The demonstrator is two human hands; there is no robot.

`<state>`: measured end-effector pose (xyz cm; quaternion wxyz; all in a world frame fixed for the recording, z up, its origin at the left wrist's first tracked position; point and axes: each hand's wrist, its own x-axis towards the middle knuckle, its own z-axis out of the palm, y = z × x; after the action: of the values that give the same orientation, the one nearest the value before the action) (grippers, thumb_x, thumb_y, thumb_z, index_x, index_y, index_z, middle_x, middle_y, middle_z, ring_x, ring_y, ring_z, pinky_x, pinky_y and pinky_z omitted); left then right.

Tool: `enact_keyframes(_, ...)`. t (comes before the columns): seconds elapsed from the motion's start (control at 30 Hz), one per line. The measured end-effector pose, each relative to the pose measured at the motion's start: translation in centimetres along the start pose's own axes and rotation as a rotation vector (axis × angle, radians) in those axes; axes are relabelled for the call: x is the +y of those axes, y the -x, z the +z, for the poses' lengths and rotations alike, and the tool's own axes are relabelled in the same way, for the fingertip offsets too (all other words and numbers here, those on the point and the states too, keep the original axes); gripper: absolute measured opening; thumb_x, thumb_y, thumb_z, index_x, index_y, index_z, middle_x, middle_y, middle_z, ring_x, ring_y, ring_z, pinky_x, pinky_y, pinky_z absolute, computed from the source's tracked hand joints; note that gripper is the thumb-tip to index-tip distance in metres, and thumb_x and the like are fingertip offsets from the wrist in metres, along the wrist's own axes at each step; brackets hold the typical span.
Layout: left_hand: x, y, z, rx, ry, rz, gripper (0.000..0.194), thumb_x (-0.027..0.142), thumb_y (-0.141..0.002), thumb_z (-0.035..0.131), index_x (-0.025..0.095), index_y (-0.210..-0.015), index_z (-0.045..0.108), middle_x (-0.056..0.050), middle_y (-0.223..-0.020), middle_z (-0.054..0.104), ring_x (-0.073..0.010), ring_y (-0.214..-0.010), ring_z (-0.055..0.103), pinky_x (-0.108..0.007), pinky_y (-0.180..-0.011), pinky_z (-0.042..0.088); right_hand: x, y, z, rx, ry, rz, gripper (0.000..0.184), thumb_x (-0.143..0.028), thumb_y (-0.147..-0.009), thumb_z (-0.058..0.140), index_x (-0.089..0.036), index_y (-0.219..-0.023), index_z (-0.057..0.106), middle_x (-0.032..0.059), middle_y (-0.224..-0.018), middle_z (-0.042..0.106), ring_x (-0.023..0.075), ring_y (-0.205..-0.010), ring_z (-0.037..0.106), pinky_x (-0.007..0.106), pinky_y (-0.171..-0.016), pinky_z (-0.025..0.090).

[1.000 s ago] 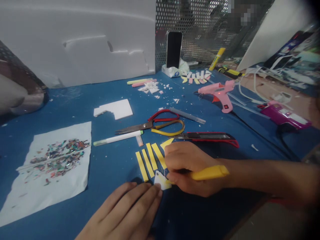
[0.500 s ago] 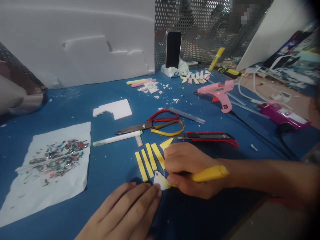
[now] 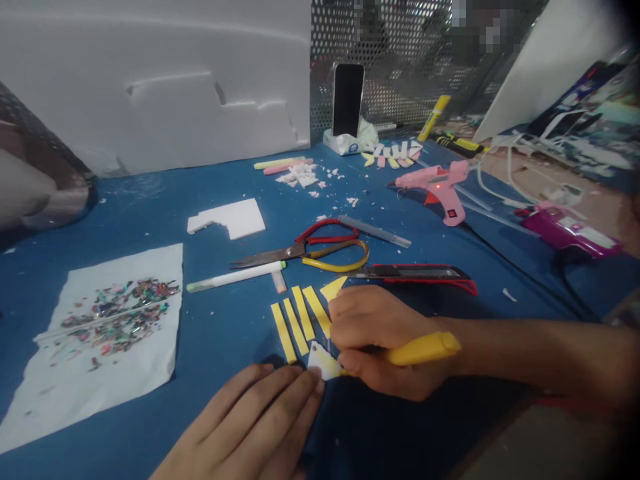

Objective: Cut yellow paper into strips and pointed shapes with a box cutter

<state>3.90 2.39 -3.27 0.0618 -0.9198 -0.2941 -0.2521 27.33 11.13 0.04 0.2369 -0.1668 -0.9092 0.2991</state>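
Observation:
A small white foam-board piece point(image 3: 320, 363), coloured yellow along part of its edge, lies on the blue table. The fingers of my left hand point(image 3: 255, 417) are stretched out flat, with the fingertips pressing on the piece's near left edge; its thumb is hidden. In my right hand point(image 3: 385, 337) is a yellow marker point(image 3: 425, 349), gripped like a pen, its tip down at the piece's right edge. Several yellow strips point(image 3: 295, 323) lie just beyond my left fingertips. A yellow pointed piece point(image 3: 333, 287) sits beside the knuckles of my right hand.
Beyond the strips lie scissors point(image 3: 336, 256), a red box cutter point(image 3: 425, 273) and a white marker point(image 3: 235, 277). A pink glue gun point(image 3: 440, 183) with a cord is at right. Glitter-like scraps cover a white sheet point(image 3: 165, 340) at left. A phone point(image 3: 349, 100) stands behind.
My right hand and the yellow marker have shifted slightly right and toward me along the piece, uncovering more of its yellow colouring. My left hand stays in place.

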Motion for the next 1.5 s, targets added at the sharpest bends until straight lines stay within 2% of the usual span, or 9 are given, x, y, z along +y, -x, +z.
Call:
enact_keyframes(0.13, -0.06, 0.04, 0.1, -0.016, -0.008, -0.002, 0.033, 0.031, -0.1, 0.039, 0.019, -0.12, 0.062, 0.003, -0.126, 0.062, -0.0137, -0.114, 0.053, -0.031, -0.116, 0.021, -0.11, 0.02, -0.02, 0.01, 0.049, 0.059, 0.024, -0.024, -0.089, 0.041, -0.019, -0.066, 0.034, -0.0031, -0.06, 0.033, 0.0125, -0.062, 0.031, 0.029, -0.062, 0.027)
enact_keyframes(0.27, -0.11, 0.01, 0.15, -0.008, -0.024, 0.028, 0.033, 0.026, -0.101, 0.036, 0.018, -0.121, 0.061, 0.002, -0.126, 0.061, -0.0138, -0.115, 0.053, -0.032, -0.116, 0.021, -0.19, 0.06, -0.05, 0.003, 0.01, 0.011, 0.026, -0.023, -0.088, 0.04, -0.019, -0.063, 0.032, -0.0035, -0.059, 0.031, 0.0118, -0.059, 0.03, 0.029, -0.06, 0.026)
enact_keyframes(0.37, -0.08, -0.1, 0.0, -0.021, -0.012, 0.001, 0.032, 0.029, -0.1, 0.038, 0.018, -0.121, 0.061, 0.003, -0.125, 0.062, -0.013, -0.115, 0.052, -0.03, -0.117, 0.019, -0.13, 0.03, -0.06, 0.014, 0.043, 0.063, 0.025, -0.023, -0.089, 0.04, -0.019, -0.065, 0.034, -0.0032, -0.06, 0.034, 0.012, -0.06, 0.031, 0.029, -0.061, 0.027)
enact_keyframes(0.5, 0.13, -0.21, -0.05, -0.016, 0.007, -0.027, 0.032, 0.03, -0.1, 0.038, 0.02, -0.12, 0.062, 0.005, -0.123, 0.063, -0.0114, -0.114, 0.052, -0.029, -0.117, 0.018, -0.08, -0.07, -0.08, -0.011, 0.013, 0.007, 0.025, -0.022, -0.087, 0.04, -0.019, -0.063, 0.033, -0.0033, -0.059, 0.032, 0.0117, -0.06, 0.031, 0.03, -0.06, 0.026)
enact_keyframes(0.67, 0.19, -0.17, 0.12, -0.014, 0.008, -0.037, 0.031, 0.03, -0.099, 0.042, 0.02, -0.121, 0.061, 0.005, -0.125, 0.063, -0.0117, -0.114, 0.053, -0.029, -0.117, 0.019, -0.11, -0.12, -0.14, -0.002, 0.028, 0.046, 0.026, -0.022, -0.088, 0.039, -0.019, -0.063, 0.033, -0.0031, -0.059, 0.032, 0.012, -0.06, 0.031, 0.03, -0.06, 0.026)
enact_keyframes(1.0, 0.18, 0.19, 0.03, -0.013, 0.003, -0.024, 0.031, 0.028, -0.098, 0.043, 0.021, -0.123, 0.06, 0.006, -0.126, 0.062, -0.0117, -0.114, 0.053, -0.03, -0.117, 0.019, -0.23, 0.0, -0.04, 0.026, 0.033, -0.018, 0.025, -0.021, -0.087, 0.038, -0.019, -0.062, 0.034, -0.0029, -0.058, 0.034, 0.0123, -0.059, 0.032, 0.03, -0.059, 0.027)
enact_keyframes(1.13, 0.13, 0.1, -0.07, -0.006, -0.004, -0.019, 0.031, 0.026, -0.099, 0.041, 0.02, -0.122, 0.061, 0.005, -0.125, 0.062, -0.0122, -0.114, 0.053, -0.03, -0.117, 0.019, -0.24, -0.02, -0.1, 0.022, 0.055, 0.032, 0.025, -0.021, -0.088, 0.037, -0.018, -0.063, 0.037, -0.0021, -0.06, 0.036, 0.0125, -0.061, 0.034, 0.03, -0.06, 0.028)
enact_keyframes(1.37, 0.18, -0.11, 0.02, -0.02, 0.006, -0.045, 0.031, 0.024, -0.099, 0.04, 0.02, -0.12, 0.062, 0.005, -0.123, 0.063, -0.0116, -0.113, 0.053, -0.029, -0.117, 0.019, -0.13, -0.07, -0.14, 0.025, 0.039, 0.021, 0.026, -0.021, -0.088, 0.037, -0.018, -0.063, 0.037, -0.0028, -0.059, 0.034, 0.012, -0.06, 0.033, 0.029, -0.06, 0.027)
enact_keyframes(1.5, 0.13, -0.1, 0.03, 0.006, -0.012, -0.009, 0.031, 0.025, -0.099, 0.04, 0.021, -0.12, 0.062, 0.006, -0.123, 0.063, -0.0107, -0.113, 0.053, -0.028, -0.117, 0.019, -0.18, 0.05, -0.14, 0.004, 0.033, 0.01, 0.024, -0.021, -0.088, 0.039, -0.018, -0.064, 0.037, -0.0029, -0.059, 0.035, 0.0121, -0.06, 0.033, 0.029, -0.06, 0.028)
